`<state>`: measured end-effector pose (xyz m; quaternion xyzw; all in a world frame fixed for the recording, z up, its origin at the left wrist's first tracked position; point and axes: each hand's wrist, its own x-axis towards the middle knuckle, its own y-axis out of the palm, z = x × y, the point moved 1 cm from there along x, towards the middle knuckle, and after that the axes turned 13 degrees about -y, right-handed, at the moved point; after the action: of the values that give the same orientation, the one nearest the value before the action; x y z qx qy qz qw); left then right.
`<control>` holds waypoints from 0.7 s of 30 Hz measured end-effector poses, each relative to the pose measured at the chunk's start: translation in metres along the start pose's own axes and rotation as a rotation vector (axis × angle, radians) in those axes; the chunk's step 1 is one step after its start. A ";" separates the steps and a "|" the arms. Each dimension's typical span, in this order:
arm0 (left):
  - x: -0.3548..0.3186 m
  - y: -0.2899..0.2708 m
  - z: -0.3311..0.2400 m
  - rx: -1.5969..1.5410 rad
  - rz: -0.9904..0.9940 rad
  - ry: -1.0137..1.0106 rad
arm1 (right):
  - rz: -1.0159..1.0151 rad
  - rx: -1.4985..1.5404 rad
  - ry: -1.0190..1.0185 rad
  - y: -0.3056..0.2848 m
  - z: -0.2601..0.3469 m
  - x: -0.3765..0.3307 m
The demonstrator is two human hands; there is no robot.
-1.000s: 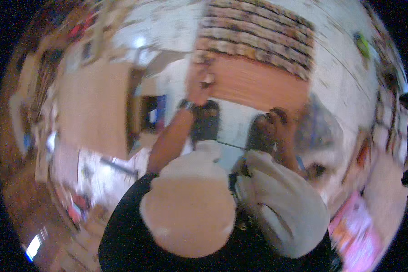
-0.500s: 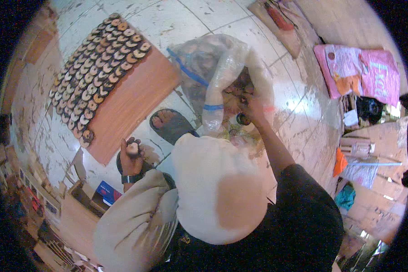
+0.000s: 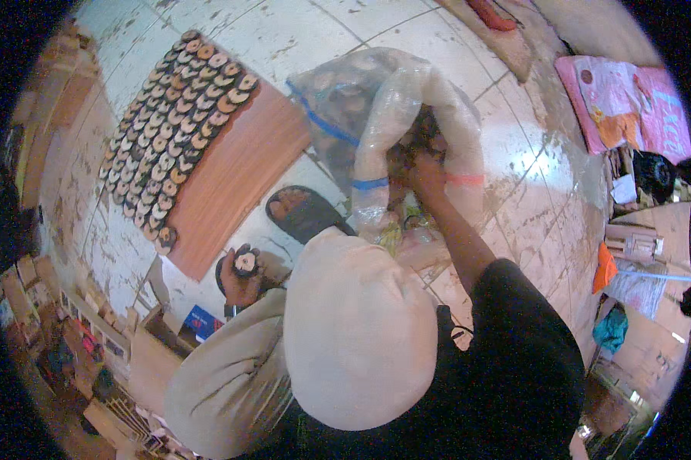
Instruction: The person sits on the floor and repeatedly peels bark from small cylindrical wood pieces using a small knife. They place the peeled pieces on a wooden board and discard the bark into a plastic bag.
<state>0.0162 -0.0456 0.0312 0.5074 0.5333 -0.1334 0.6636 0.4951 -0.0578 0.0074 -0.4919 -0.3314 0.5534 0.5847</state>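
- Head view: we look down at two bare hands working well apart, one on each side of the right knee (image 3: 361, 330).
- Our left hand (image 3: 240, 287) sits low on the left, beyond the left knee (image 3: 234, 376) and near the corner of the wood-coloured board (image 3: 242, 169); its fingers point away from us.
- We see that hand curled around a round, dark-rimmed piece (image 3: 245, 261), its pale face turned up toward us.
- A dark band (image 3: 231, 310) circles the left wrist; the knee hides most of the forearm behind it.
- Our right forearm (image 3: 462, 239) comes out of a black sleeve (image 3: 522, 322) and slants forward and to the left.
- It ends in the right hand (image 3: 426, 172), reaching into the mouth of the see-through sack (image 3: 334, 96); the fingers are lost in the dark there, so we cannot tell whether they are spread or gripping anything.
- Thick, rolled plastic edges stand on both sides of that hand, one with a blue stripe, the other with a red one.
- More round pieces (image 3: 169, 130) lie in close rows over the far left part of the board; the strip nearest us is bare wood grain.
- Between the board and the sack, our right foot (image 3: 303, 213) rests in a dark sandal on the tiled floor (image 3: 284, 46).
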 end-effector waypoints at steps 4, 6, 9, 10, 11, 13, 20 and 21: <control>-0.004 0.001 0.001 -0.042 0.118 -0.030 | -0.424 0.352 0.110 -0.039 0.050 -0.048; -0.005 0.006 -0.001 -0.073 0.145 -0.040 | -0.517 0.312 -0.110 -0.060 0.079 -0.057; -0.007 0.018 -0.003 -0.120 0.100 0.010 | -0.458 0.341 -0.506 -0.066 0.143 -0.041; -0.004 0.025 -0.006 -0.158 0.072 -0.026 | -0.384 0.452 -0.613 -0.063 0.165 -0.028; -0.006 0.033 -0.008 -0.148 0.248 -0.028 | -0.305 0.565 -0.725 -0.059 0.188 -0.015; -0.012 0.043 -0.014 -0.064 0.294 -0.042 | -0.082 0.600 -0.915 -0.051 0.230 0.004; -0.031 0.032 -0.035 -0.282 0.655 0.085 | 0.326 0.530 -1.266 -0.015 0.333 0.025; -0.032 0.019 -0.034 -0.258 0.584 0.124 | 0.238 0.396 -1.446 -0.010 0.343 0.024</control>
<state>-0.0019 -0.0210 0.0715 0.5577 0.4173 0.1624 0.6988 0.1822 0.0385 0.1146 0.0749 -0.4714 0.8466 0.2355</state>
